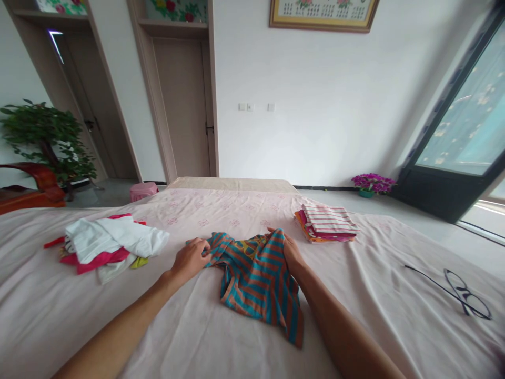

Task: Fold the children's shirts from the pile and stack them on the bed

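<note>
A small shirt (256, 273) with teal and brown-orange stripes and a yellow print lies rumpled on the bed in front of me. My left hand (194, 255) has its fingers closed on the shirt's left sleeve end. At the shirt's right side, my right hand (290, 250) grips the cloth, its fingers partly hidden behind a raised fold. Over to the left is a loose heap of clothes (114, 239), white on top with red, pink and yellow-green below. Right of the shirt sits a folded stack of clothes (329, 221), a red-and-white striped piece uppermost.
The pale pink flowered sheet (185, 326) is wrinkled. Black-framed glasses (460, 295) lie on it at the right. Beyond the bed are a pink stool (143, 190), a potted plant (43, 137), a wooden armchair (35, 181) and purple flowers (373, 182) by the door.
</note>
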The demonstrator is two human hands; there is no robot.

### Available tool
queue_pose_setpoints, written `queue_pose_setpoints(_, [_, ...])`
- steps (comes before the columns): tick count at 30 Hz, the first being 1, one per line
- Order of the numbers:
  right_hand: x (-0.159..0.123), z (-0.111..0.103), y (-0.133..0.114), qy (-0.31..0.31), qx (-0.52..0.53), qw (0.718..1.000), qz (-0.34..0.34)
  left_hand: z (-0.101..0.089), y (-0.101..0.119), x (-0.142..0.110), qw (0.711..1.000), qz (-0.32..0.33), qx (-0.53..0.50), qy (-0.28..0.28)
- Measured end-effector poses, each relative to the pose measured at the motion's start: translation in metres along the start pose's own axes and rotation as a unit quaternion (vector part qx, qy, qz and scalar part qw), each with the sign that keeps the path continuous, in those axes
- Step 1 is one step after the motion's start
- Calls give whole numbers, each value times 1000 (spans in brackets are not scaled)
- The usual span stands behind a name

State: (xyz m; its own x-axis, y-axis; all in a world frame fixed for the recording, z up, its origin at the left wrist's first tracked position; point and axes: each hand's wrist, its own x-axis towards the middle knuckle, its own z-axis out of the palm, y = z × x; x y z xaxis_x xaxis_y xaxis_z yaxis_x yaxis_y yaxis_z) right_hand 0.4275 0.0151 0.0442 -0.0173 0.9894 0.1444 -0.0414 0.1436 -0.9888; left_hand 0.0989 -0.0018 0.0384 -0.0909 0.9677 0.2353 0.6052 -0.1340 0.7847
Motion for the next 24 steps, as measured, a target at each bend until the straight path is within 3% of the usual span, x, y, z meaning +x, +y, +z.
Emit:
queue_pose_setpoints(3, [3, 2, -7, 8, 79, 997, 11, -3, -3, 6, 990, -63, -116, 55])
queue_pose_setpoints(7, [21, -15, -3, 76, 108, 991, -3, -23, -11, 19, 964, -111, -220, 104])
queue_pose_setpoints(9, [28, -25, 1, 149, 48, 988, -7, -34, -16, 22, 945, -138, -273, 118])
queue_pose_setpoints(12, [25, -29, -1, 238, -130, 961, -53, -41, -24, 18, 922, -177, -327, 109])
queue_pose_setpoints(14, [14, -19, -9, 168, -224, 956, -92, -40, -29, 11, 912, -199, -346, 94])
queue_pose_setpoints(16, [-2, -1, -21, -16, -265, 959, -98, -34, -33, 5, 906, -217, -354, 83])
queue_pose_setpoints(17, [-11, 9, -26, -111, -295, 944, -99, -32, -34, 2, 903, -223, -359, 80])
queue_pose_setpoints(19, [-28, 29, -32, -230, -384, 888, -108, -28, -33, 0, 896, -225, -375, 76])
queue_pose_setpoints(22, [-45, 48, -29, -277, -501, 809, -133, -30, -23, 2, 884, -196, -417, 80])
queue_pose_setpoints(24, [-46, 49, -26, -267, -533, 793, -129, -36, -11, 3, 879, -168, -438, 84])
